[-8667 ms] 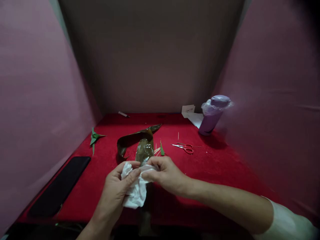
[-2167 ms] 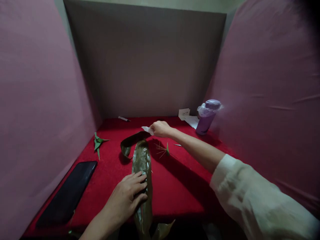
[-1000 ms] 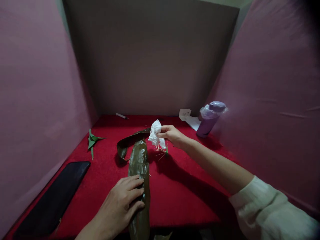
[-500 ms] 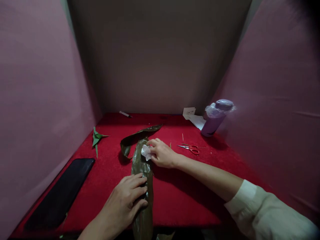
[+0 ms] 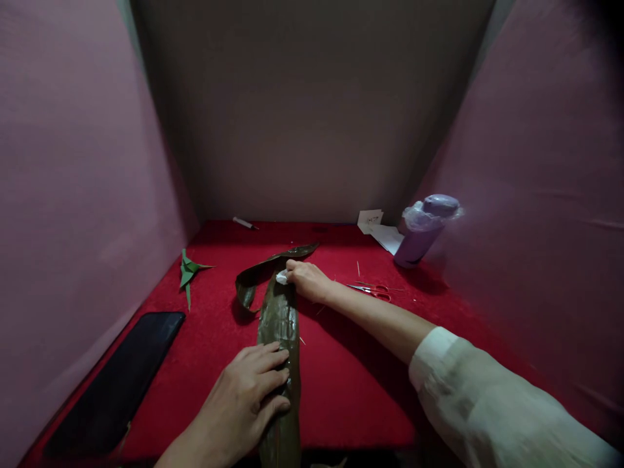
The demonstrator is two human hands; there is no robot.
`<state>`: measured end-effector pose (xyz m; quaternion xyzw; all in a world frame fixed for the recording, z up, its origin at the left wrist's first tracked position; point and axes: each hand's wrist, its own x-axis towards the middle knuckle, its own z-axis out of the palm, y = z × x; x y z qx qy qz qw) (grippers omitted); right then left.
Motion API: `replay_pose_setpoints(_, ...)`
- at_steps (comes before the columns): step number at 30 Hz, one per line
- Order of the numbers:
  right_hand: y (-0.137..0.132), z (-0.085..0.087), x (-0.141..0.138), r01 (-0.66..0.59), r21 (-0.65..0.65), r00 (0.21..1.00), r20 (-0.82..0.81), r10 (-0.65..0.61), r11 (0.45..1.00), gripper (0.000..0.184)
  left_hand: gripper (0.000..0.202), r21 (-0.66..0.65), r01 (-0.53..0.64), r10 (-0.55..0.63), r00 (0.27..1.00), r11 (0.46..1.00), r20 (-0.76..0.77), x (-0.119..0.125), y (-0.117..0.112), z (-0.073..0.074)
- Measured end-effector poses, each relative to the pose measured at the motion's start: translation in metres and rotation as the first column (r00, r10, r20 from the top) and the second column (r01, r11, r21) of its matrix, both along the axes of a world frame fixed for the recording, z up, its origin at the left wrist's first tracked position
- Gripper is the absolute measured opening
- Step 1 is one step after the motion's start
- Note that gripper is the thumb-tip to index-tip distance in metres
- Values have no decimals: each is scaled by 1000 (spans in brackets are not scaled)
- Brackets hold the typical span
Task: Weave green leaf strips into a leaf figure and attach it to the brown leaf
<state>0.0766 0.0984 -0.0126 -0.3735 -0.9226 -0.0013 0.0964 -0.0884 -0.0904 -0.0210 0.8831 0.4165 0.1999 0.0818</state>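
A long dark green leaf (image 5: 279, 325), wet and shiny, lies lengthwise on the red cloth and runs off the near table edge. My left hand (image 5: 253, 390) rests flat on its lower part with the fingers extended. At the leaf's far end my right hand (image 5: 307, 279) is closed on a crumpled white tissue (image 5: 282, 277), which touches the leaf surface. Behind them a second dark leaf (image 5: 251, 279), curled and folded, lies across the cloth.
Red-handled scissors (image 5: 375, 290) lie right of my right hand. A purple container (image 5: 418, 244) with clear plastic at its top stands back right, beside white papers (image 5: 385, 237). Leftward are a folded green leaf piece (image 5: 188, 270) and a black flat object (image 5: 117, 383). A syringe-like item (image 5: 244, 223) lies at the back.
My right hand has slid the tissue away from me along the leaf to its far end. My left hand stays in nearly the same place on the leaf.
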Motion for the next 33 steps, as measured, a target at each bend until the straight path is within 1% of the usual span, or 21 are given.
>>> replay_pose_setpoints(3,13,3,-4,86,9,996,-37,-86,996,18,20,2,-13,13,1000,1000,-4,1,-1,1)
replay_pose_setpoints(6,18,8,3,172,20,979,-114,-169,985,21,20,-8,-36,36,999,999,14,3,-5,0)
replay_pose_setpoints(9,16,13,23,243,25,950,-209,-233,970,24,20,-35,-68,70,996,997,59,3,-9,2)
replay_pose_setpoints(11,13,16,41,294,9,921,-269,-281,956,24,19,-88,-93,103,988,992,114,2,-9,6)
replay_pose_setpoints(13,10,17,58,341,-29,886,-325,-331,940,27,17,-138,-115,139,973,984,183,1,-3,14)
replay_pose_setpoints(14,9,17,65,359,-53,866,-352,-354,932,29,15,-142,-127,156,964,982,213,1,3,18)
replay_pose_setpoints(16,7,14,75,380,-104,829,-403,-388,919,32,18,-93,-183,200,954,979,224,7,20,27)
replay_pose_setpoints(18,4,8,79,377,-147,797,-451,-402,914,35,20,-36,-269,271,949,962,160,19,40,34)
replay_pose_setpoints(19,3,5,79,371,-163,783,-473,-403,914,35,20,-23,-313,313,946,950,78,27,51,35)
replay_pose_setpoints(20,1,2,79,365,-177,770,-495,-403,914,36,23,-20,-356,355,934,934,-42,36,60,35)
replay_pose_setpoints(21,0,-2,78,360,-189,756,-515,-404,914,36,26,3,-414,408,895,910,-178,45,68,34)
replay_pose_setpoints(22,-2,-5,77,357,-199,743,-531,-407,913,36,30,26,-443,437,872,896,-221,53,74,33)
replay_pose_setpoints(23,-4,-9,77,354,-210,731,-546,-409,912,36,31,44,-463,459,853,885,-250,59,79,30)
replay_pose_setpoints(25,-9,-15,77,340,-223,715,-569,-406,913,34,27,72,-498,496,818,864,-290,65,85,26)
replay_pose_setpoints(28,-15,-22,77,311,-231,704,-595,-387,922,30,23,77,-535,526,778,842,-344,61,90,22)
replay_pose_setpoints(31,-18,-21,75,283,-231,704,-609,-365,931,30,28,76,-555,539,755,829,-373,55,93,23)
replay_pose_setpoints(33,-17,-18,70,267,-227,706,-615,-350,937,30,33,88,-558,545,746,825,-384,56,94,24)
